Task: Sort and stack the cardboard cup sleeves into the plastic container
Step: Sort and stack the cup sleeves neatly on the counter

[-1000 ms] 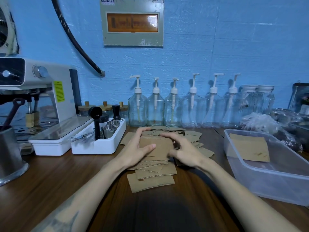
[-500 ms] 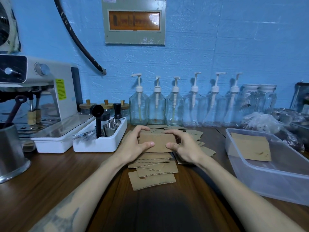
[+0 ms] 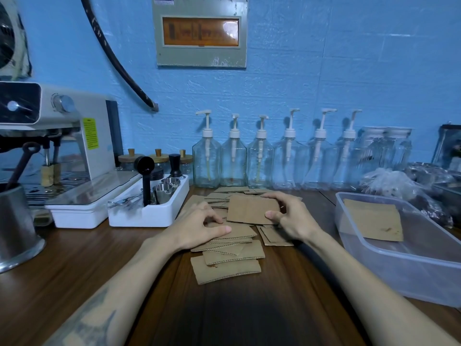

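Observation:
A loose pile of brown cardboard cup sleeves (image 3: 229,255) lies on the wooden counter in front of me. My right hand (image 3: 289,216) grips a flat sleeve (image 3: 252,209) by its right end, thumb below and fingers over the top, just above the pile. My left hand (image 3: 199,227) rests on the pile's left side with fingers loosely curled and holds nothing that I can see. To the right stands the clear plastic container (image 3: 409,278) with flat sleeves (image 3: 374,219) lying inside it.
A white tray of coffee tools (image 3: 149,211) and an espresso machine (image 3: 57,151) stand at the left, with a steel jug (image 3: 15,226) nearer the edge. Several glass pump bottles (image 3: 259,161) line the blue wall. Plastic bags (image 3: 389,181) lie behind the container.
Both hands held one sleeve before. Now my left hand has let go and dropped onto the pile, while my right hand has carried the sleeve slightly to the right.

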A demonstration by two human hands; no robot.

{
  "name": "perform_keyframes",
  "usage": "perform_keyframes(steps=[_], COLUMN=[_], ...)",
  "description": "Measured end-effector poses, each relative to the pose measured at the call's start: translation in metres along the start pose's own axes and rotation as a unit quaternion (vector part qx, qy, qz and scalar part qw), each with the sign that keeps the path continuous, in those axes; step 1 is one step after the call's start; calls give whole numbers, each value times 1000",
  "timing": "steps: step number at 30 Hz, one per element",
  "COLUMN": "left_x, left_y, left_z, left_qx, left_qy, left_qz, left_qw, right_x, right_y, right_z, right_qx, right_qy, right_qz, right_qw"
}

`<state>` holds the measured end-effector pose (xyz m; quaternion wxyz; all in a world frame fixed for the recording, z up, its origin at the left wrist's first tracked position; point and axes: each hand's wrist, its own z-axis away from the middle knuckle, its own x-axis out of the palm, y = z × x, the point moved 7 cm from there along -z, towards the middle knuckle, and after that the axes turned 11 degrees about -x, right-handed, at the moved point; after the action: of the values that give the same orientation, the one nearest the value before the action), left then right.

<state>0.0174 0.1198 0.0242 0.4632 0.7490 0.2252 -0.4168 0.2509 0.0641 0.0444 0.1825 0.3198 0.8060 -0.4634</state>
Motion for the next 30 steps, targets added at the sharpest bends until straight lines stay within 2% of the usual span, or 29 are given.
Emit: perform_keyframes(steps=[15, 23, 30], left_x=[2, 4, 1], left_y=[8, 6, 13], left_z=[2, 5, 5], left_qx=[9, -22, 6], left_qy=[-11, -41, -34], left_qz=[57, -4, 53], left_qw=[998, 999, 998], right_x=[2, 1, 0], right_y=[4, 5, 6], right_z=[1, 0, -1], right_qx=[1, 2, 12], right_qy=[-12, 2, 17], right_qz=[16, 8, -34], right_qw=[1000, 1000, 999])
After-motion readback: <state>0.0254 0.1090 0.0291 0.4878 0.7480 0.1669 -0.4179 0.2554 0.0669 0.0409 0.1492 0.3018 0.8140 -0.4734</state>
